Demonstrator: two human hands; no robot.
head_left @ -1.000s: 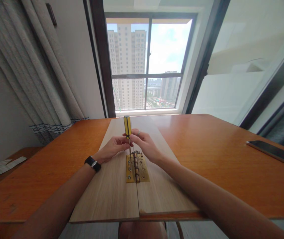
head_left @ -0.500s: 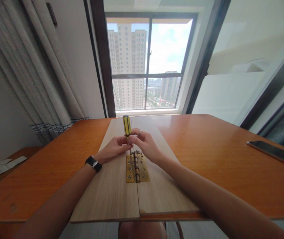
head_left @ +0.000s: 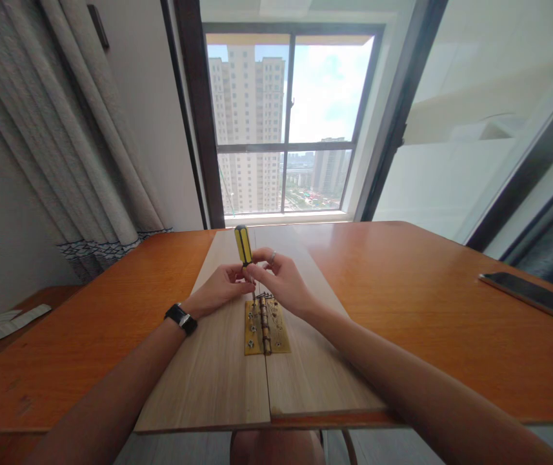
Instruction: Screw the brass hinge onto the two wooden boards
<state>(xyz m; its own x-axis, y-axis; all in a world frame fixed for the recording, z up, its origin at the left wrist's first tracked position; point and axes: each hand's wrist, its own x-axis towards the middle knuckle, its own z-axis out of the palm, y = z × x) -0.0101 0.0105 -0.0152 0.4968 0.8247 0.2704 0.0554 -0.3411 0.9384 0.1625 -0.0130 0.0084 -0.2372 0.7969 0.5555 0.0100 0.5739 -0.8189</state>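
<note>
A screwdriver (head_left: 242, 244) with a yellow and black handle stands nearly upright, leaning slightly left. My right hand (head_left: 281, 279) grips the lower part of its handle between thumb and fingers. Just below, my left hand (head_left: 222, 284) is closed with its fingertips at the thin shaft. The tip meets the upper left hole of a brass hinge (head_left: 255, 345). Screw heads show in the hinge's left leaf. Several dark screws (head_left: 267, 296) lie at its far edge, partly hidden by my right hand. The hinge spans the seam between two pale wooden boards (head_left: 199, 381).
The boards rest side by side on an orange-brown wooden table (head_left: 426, 310). A dark flat object (head_left: 532, 297) lies at the table's right edge. Grey curtains (head_left: 77, 129) hang at the left, and a window (head_left: 288, 129) is beyond the table.
The screwdriver's handle has tilted a little to the left. Both hands remain in nearly the same place around it.
</note>
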